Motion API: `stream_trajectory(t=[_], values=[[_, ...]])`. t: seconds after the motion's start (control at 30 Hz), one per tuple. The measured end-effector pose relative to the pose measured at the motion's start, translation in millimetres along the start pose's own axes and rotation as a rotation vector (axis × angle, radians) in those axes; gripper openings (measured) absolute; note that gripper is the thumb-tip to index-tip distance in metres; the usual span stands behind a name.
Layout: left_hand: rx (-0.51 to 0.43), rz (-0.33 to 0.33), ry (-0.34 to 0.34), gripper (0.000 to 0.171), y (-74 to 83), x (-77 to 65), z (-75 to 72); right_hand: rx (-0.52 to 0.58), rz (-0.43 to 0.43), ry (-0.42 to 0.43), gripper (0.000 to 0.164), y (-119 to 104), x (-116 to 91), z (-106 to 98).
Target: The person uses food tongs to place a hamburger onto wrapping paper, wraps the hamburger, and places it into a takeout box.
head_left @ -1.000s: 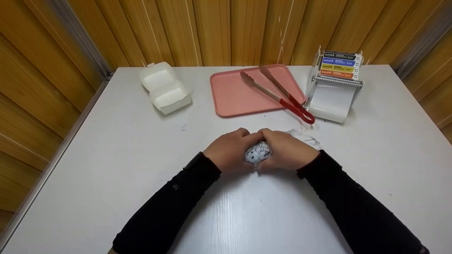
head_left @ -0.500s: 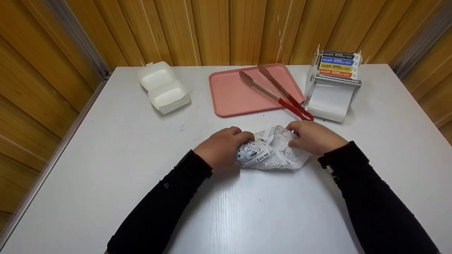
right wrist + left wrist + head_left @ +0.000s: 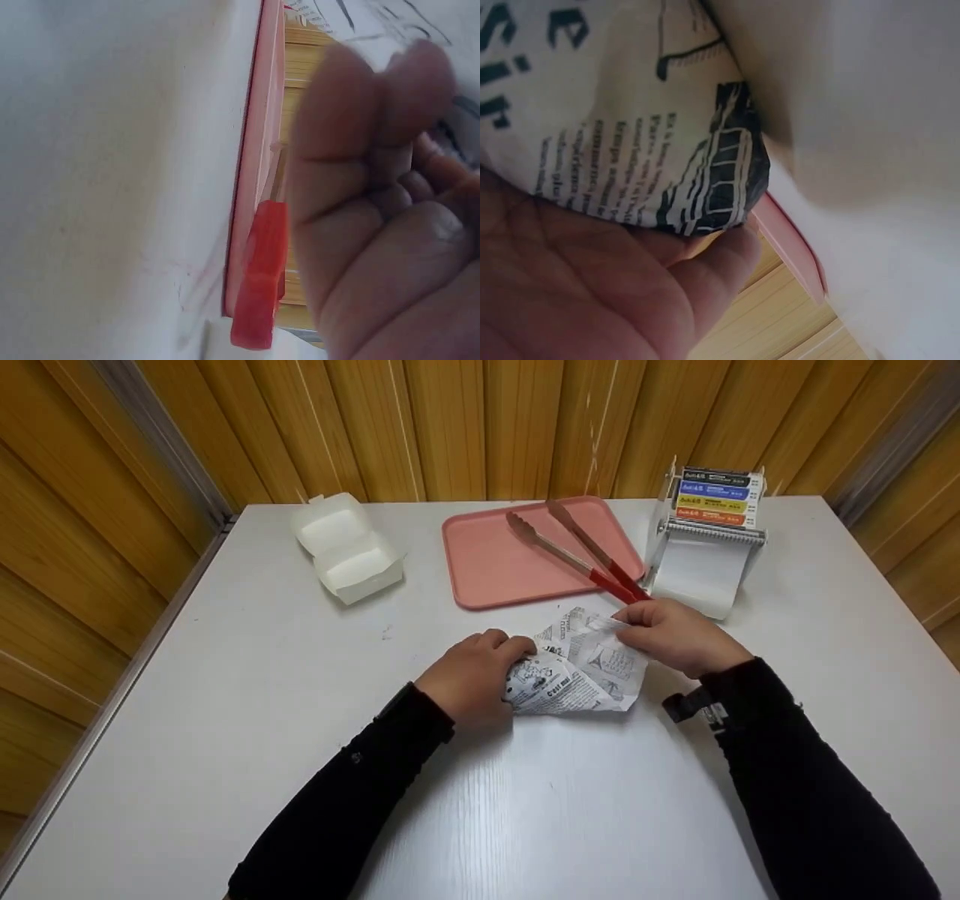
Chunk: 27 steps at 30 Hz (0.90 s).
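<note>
A bundle in newsprint-patterned wrapping paper [image 3: 559,682] lies on the white table; what is inside is hidden. My left hand [image 3: 472,675] grips its rounded left end, and in the left wrist view the fingers [image 3: 727,262] curl beneath the printed bundle [image 3: 630,142]. At the right, the paper spreads into a loose flap [image 3: 615,660]. My right hand [image 3: 679,637] pinches the flap's upper right corner between thumb and fingers. In the right wrist view, the paper [image 3: 367,19] shows behind the curled fingers of the right hand [image 3: 375,195].
Tongs with red handles [image 3: 611,585] lie across a pink tray [image 3: 487,574], their handle end close to my right hand. An open white takeaway box [image 3: 352,555] stands at the back left. A label dispenser with coloured rolls [image 3: 709,540] stands at the back right.
My right hand has left the bundle's end and moved right and away from me, drawing the paper flap out and up. The left hand stays on the bundle, shifted slightly left.
</note>
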<state>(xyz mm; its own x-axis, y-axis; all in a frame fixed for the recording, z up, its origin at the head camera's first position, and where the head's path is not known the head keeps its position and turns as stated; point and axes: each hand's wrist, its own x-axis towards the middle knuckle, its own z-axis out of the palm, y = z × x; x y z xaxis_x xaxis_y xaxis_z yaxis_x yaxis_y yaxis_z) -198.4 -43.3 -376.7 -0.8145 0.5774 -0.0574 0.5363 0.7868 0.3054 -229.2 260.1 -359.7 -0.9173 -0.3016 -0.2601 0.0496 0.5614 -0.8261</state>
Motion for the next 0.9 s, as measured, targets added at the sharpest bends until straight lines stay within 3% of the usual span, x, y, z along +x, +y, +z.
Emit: stream_trajectory(t=[0.17,0.27,0.33,0.53,0.67,0.9], values=[[0.001,-0.018,0.003,0.073,2.1,-0.3,1.0,0.446,0.03,0.032,0.048,3,6,9],[0.0,-0.025,0.001,0.073,2.5,-0.3,1.0,0.577,0.072,0.009,0.064,3,9,16],[0.001,-0.029,0.001,0.073,2.7,-0.2,0.8,0.662,0.093,-0.051,0.072,4,10,20],[-0.008,-0.039,-0.002,0.073,4.0,-1.0,0.2,0.777,0.032,-0.347,0.099,8,8,26],[-0.001,-0.045,-0.009,0.074,4.5,-1.5,-0.2,0.803,0.035,-0.398,0.098,9,8,33],[-0.007,-0.045,-0.014,0.075,3.9,0.3,2.1,0.88,-0.037,-0.541,0.12,-6,7,55]])
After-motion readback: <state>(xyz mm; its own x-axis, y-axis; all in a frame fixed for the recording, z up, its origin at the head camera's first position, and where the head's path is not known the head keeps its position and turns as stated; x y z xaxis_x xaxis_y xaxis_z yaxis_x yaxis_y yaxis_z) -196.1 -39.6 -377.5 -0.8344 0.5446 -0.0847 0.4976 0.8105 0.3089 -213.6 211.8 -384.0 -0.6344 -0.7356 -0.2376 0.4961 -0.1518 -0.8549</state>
